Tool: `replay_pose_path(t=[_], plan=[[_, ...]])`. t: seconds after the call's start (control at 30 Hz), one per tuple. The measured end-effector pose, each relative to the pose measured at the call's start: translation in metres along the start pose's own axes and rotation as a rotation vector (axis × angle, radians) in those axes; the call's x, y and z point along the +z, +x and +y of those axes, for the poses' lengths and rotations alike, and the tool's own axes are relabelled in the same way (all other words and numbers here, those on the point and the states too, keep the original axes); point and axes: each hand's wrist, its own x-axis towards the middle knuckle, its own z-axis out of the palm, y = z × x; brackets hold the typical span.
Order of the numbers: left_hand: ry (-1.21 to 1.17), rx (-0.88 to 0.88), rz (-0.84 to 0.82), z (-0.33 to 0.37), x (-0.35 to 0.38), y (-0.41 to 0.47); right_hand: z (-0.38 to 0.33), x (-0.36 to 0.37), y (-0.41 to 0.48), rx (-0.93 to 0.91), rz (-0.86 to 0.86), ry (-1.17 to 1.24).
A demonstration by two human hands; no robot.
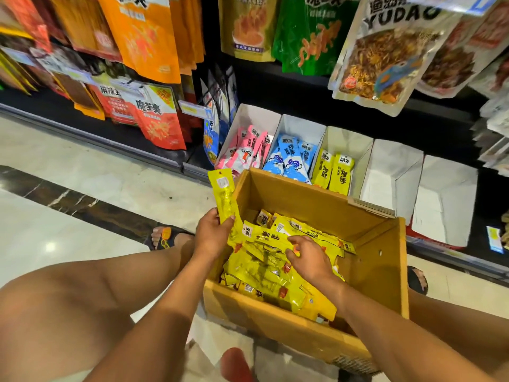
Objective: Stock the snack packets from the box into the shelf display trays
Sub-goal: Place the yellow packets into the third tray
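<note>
A brown cardboard box (382, 260) sits on the floor between my knees, with several yellow snack packets (264, 268) heaped inside. My left hand (212, 235) grips a few yellow packets (224, 194) that stand upright over the box's left wall. Over the heap, my right hand (308, 257) has its fingers curled on a packet (261, 237) lying on top. Beyond the box, white display trays line the bottom shelf: a pink-packet tray (249, 114), a blue-packet tray (298, 125), a tray with yellow packets (345, 139) and two empty trays (394, 172).
Large snack bags (385, 51) hang on pegs above the trays and to the left (143, 34). The shelf's front edge (91, 136) runs along the pale tiled floor. My sandalled foot (165, 237) rests left of the box.
</note>
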Motion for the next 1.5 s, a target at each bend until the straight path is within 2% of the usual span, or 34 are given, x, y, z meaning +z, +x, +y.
replay_pose_path(t=[0.23, 0.37, 0.9, 1.3, 1.5], plan=[[-0.089, -0.012, 0.008, 0.007, -0.008, -0.004, 0.008, 0.017, 0.045, 0.080, -0.164, -0.164], [-0.150, -0.024, 0.008, 0.001, -0.007, -0.003, 0.006, 0.029, 0.073, 0.057, -0.227, -0.189], [-0.158, -0.031, 0.063, -0.022, -0.006, 0.002, 0.006, 0.077, 0.120, 0.062, -0.335, -0.409], [-0.121, 0.006, 0.021, -0.015, -0.004, -0.002, 0.015, 0.062, 0.106, 0.127, -0.355, -0.322], [-0.126, -0.032, 0.016, -0.007, -0.005, -0.002, 0.014, 0.025, 0.082, 0.131, -0.282, -0.206]])
